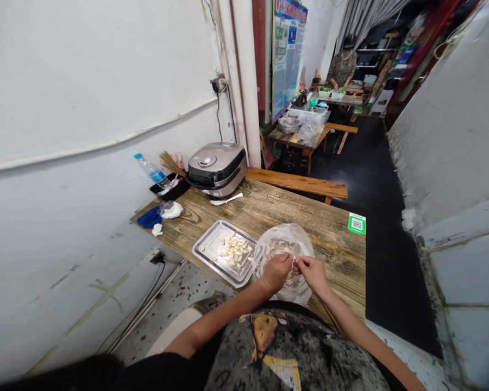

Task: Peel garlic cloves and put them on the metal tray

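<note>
My left hand (276,272) and my right hand (313,273) meet over a clear plastic bag (301,233). Pinched between the fingertips of both is a small pale garlic clove (294,259), mostly covered by the fingers. Inside the open bag lie garlic cloves and papery skins (275,248), pinkish and white. Just left of the bag, a shallow metal tray (207,239) holds several peeled cloves (235,248), mostly gathered on its right half.
A rice cooker (217,168) stands at the table's back, with a white spoon (227,200) before it. Left of it are a water bottle (155,172), a blue cloth (149,217) and a QR card (356,223) far right. Another person (342,65) works at a distant table.
</note>
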Demonstrator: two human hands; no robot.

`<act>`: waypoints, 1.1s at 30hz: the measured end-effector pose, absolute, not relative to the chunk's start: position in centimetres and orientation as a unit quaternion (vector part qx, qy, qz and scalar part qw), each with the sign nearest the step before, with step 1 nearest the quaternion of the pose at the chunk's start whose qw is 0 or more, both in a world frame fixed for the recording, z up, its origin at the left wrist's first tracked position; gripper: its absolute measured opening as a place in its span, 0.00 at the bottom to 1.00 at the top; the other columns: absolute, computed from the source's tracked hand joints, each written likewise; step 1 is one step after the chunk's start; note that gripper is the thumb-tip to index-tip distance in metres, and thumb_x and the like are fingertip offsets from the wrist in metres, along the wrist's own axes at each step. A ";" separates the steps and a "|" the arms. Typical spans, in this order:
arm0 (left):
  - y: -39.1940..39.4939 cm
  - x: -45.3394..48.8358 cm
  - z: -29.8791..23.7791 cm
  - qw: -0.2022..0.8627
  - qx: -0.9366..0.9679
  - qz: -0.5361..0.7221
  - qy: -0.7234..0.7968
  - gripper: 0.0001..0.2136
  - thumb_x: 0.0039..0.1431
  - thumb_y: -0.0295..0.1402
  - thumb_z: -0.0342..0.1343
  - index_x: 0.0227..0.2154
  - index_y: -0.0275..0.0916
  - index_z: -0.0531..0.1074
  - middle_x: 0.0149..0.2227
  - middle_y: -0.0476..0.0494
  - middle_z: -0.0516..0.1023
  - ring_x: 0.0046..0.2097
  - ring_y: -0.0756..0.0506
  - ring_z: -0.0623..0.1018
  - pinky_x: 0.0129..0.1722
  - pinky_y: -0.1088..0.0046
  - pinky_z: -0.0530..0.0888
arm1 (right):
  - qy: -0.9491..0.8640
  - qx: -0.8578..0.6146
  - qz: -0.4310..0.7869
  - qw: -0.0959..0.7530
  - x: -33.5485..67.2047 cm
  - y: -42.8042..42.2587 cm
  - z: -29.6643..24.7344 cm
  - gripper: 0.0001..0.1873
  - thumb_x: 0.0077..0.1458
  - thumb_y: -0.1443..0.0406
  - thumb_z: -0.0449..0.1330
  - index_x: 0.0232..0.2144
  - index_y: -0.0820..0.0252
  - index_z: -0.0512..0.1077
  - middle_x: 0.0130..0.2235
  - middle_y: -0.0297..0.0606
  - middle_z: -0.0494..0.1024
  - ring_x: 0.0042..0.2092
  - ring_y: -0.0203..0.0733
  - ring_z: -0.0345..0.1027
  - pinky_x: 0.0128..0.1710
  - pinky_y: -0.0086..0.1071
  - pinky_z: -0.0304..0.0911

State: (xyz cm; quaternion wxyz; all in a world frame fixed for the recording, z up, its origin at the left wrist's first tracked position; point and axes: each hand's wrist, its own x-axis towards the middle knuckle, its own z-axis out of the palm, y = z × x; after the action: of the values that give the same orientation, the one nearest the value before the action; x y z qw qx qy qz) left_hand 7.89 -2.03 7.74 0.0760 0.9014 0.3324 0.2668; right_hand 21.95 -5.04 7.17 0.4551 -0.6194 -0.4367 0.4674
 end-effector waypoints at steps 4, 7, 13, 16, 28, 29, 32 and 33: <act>-2.1 7.9 7.6 0.061 0.909 0.268 0.314 0.13 0.61 0.28 0.37 0.39 0.31 0.67 0.33 0.37 0.73 0.38 0.44 0.73 0.38 0.66 0.72 | -0.476 -0.647 0.409 0.432 21.9 -5.0 7.3 0.14 0.46 0.58 0.54 0.18 0.61 0.72 0.16 0.34 0.71 0.19 0.35 0.63 0.21 0.26 0.59; -2.1 7.9 7.2 0.057 0.911 0.258 0.316 0.12 0.61 0.28 0.39 0.39 0.31 0.67 0.34 0.37 0.72 0.37 0.44 0.73 0.36 0.67 0.72 | -0.464 -0.673 0.395 0.420 21.9 -5.0 7.5 0.13 0.44 0.59 0.55 0.17 0.61 0.72 0.16 0.34 0.71 0.18 0.35 0.63 0.19 0.26 0.57; -2.2 8.0 7.0 0.122 0.889 0.291 0.331 0.13 0.61 0.29 0.39 0.37 0.34 0.69 0.32 0.39 0.74 0.37 0.46 0.74 0.38 0.68 0.72 | -0.430 -0.666 0.420 0.442 21.9 -4.9 8.1 0.10 0.42 0.60 0.57 0.19 0.62 0.72 0.16 0.33 0.71 0.18 0.35 0.63 0.19 0.26 0.59; -2.3 8.1 7.3 0.226 0.834 0.341 0.370 0.12 0.60 0.31 0.42 0.35 0.35 0.71 0.33 0.41 0.75 0.37 0.47 0.74 0.40 0.69 0.71 | -0.372 -0.653 0.468 0.465 21.9 -4.9 8.5 0.08 0.39 0.62 0.58 0.20 0.62 0.72 0.16 0.32 0.71 0.18 0.34 0.62 0.19 0.26 0.59; -1.7 8.2 7.8 0.759 0.378 0.380 0.369 0.16 0.51 0.43 0.55 0.33 0.32 0.69 0.33 0.39 0.76 0.29 0.51 0.75 0.34 0.71 0.73 | -0.287 -0.595 0.576 0.482 22.4 -4.4 8.8 0.08 0.40 0.62 0.57 0.17 0.61 0.68 0.16 0.30 0.69 0.16 0.30 0.56 0.15 0.24 0.51; -1.8 8.1 7.9 0.763 0.376 0.376 0.367 0.16 0.50 0.43 0.55 0.33 0.33 0.69 0.33 0.39 0.76 0.29 0.51 0.75 0.33 0.72 0.73 | -0.295 -0.591 0.581 0.475 22.3 -4.4 8.7 0.08 0.41 0.62 0.56 0.16 0.60 0.67 0.16 0.30 0.69 0.16 0.30 0.56 0.15 0.25 0.52; -1.8 8.1 8.2 0.754 0.390 0.371 0.376 0.18 0.48 0.43 0.57 0.35 0.33 0.71 0.31 0.41 0.75 0.26 0.53 0.73 0.30 0.75 0.72 | -0.331 -0.603 0.566 0.456 22.2 -4.5 8.3 0.11 0.42 0.61 0.55 0.15 0.60 0.65 0.15 0.30 0.68 0.16 0.31 0.56 0.16 0.25 0.52; -1.8 8.1 8.2 0.745 0.397 0.374 0.384 0.19 0.48 0.43 0.57 0.36 0.32 0.71 0.30 0.42 0.75 0.25 0.54 0.72 0.28 0.76 0.72 | -0.349 -0.612 0.548 0.450 22.2 -4.5 8.1 0.12 0.43 0.60 0.55 0.14 0.60 0.64 0.15 0.30 0.67 0.16 0.31 0.56 0.16 0.25 0.53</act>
State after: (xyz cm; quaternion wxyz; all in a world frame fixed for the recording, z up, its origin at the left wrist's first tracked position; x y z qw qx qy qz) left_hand 8.13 -1.80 8.18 0.7451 0.3967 0.3841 0.3741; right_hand 22.21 -4.50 8.13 0.4503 -0.6124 -0.3491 0.5479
